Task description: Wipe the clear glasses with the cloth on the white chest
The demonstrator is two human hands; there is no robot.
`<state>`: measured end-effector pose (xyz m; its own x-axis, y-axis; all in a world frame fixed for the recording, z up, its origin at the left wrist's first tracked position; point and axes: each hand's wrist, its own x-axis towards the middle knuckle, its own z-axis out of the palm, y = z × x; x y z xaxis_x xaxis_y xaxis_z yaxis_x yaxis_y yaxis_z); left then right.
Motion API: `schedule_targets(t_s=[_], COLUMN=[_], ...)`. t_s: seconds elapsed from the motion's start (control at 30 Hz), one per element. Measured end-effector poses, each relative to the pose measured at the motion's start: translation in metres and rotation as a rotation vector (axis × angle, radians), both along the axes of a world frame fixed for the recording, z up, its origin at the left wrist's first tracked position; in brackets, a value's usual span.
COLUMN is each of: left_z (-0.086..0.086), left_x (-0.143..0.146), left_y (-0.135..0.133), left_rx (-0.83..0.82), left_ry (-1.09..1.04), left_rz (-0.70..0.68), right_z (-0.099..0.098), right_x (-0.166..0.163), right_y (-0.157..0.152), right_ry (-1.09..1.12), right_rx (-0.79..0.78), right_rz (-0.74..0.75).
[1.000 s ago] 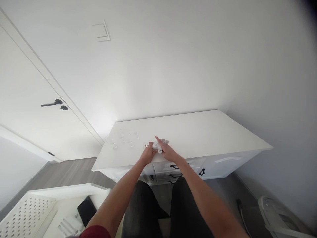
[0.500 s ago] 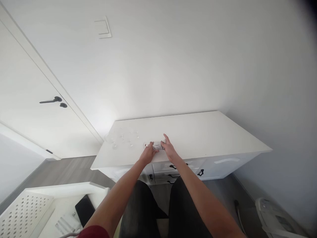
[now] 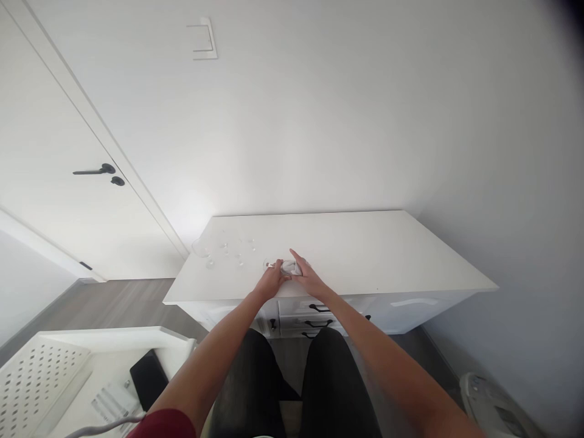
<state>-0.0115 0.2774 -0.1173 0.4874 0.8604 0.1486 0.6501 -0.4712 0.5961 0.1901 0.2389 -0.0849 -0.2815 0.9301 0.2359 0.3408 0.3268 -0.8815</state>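
Knees: dark trousers (image 3: 340, 383) at 6 o'clock, below the worktop's front edge, with a red sleeve (image 3: 164, 424) at 7.
Side unit: white, at 8 o'clock, its rim (image 3: 114, 337) beside the left forearm; a flat black slab (image 3: 149, 378) lies in it.
Drawer front: black handles (image 3: 319, 323) just under the edge, between the knees and the worktop.
Left hand: this hand (image 3: 269, 281) has its fingers curled in a pinch on the narrow, stem end of a clear stemmed glass (image 3: 285, 267).
Right hand: this hand (image 3: 310, 280) sits at the glass's wide end, one finger stretched towards 11 o'clock, the others half curled against a white cloth (image 3: 292, 266); whether they grip it is hard to make out.
Held glass: on its side, long axis running 9 to 3, foot at 9; from the left hand the bowl lies at 2, from the right hand at 9. The left hand is nearer the foot, the right nearer the mouth.
Cloth: bunched at the bowl; inside or around it, I can't say.
Worktop: white surface (image 3: 365, 249) beneath both hands.
Other glasses: a clear cluster (image 3: 225, 248) at 10 o'clock, apart from the left hand.
Wall: white switch plate (image 3: 206, 39) at 11; door handle (image 3: 93, 171) at 10.
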Motion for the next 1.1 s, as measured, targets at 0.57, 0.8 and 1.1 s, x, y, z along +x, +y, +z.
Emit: schedule_targets(t_s=[0.57, 0.8, 1.1], left_z=[-0.001, -0.002, 0.002], left_x=[0.001, 0.0, 0.001], left_y=[-0.002, 0.001, -0.004], left_rx=[0.031, 0.121, 0.069], left_ry=[-0.011, 0.075, 0.102], left_rz=[0.022, -0.04, -0.01], right_z=[0.016, 0.031, 0.042], right_x=[-0.01, -0.031, -0.019], right_y=[-0.033, 0.0, 0.041], right_ry=[0.084, -0.682, -0.105], right_rx=[0.328, 0.368, -0.519], right_rz=[-0.435, -0.032, -0.176])
